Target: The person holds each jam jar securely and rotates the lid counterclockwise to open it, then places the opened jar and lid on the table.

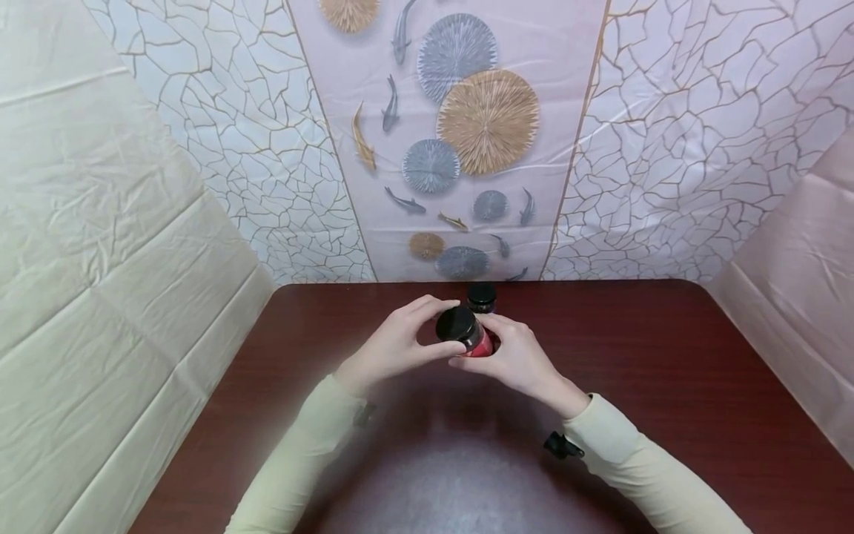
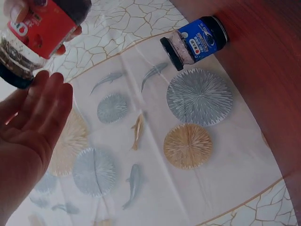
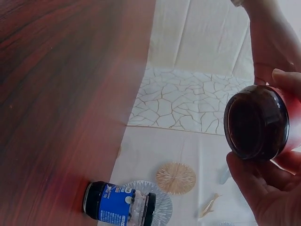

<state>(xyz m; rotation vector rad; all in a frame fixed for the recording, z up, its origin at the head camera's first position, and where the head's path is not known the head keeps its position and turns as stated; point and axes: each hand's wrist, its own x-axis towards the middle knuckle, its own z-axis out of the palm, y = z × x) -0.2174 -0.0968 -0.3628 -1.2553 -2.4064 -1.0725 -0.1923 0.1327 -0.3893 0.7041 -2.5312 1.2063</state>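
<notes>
Held up between both hands is a seasoning jar (image 1: 482,345) with a red label, clear glass near its neck and a black lid (image 1: 457,323). My left hand (image 1: 399,343) grips the lid between thumb and fingers; in the left wrist view the fingertips of that hand (image 2: 28,129) lie at the lid's edge. Around the labelled body curls my right hand (image 1: 517,357). The right wrist view shows the jar's dark base (image 3: 249,123) tipped toward the camera. Behind the hands, a second jar (image 2: 203,41) with a blue label and black lid stands upright on the table.
The dark red wooden table (image 1: 667,386) ends at a patterned cloth backdrop (image 1: 467,222). The blue-label jar is close to that back edge. Pale cloth walls (image 1: 120,297) slope up on either side.
</notes>
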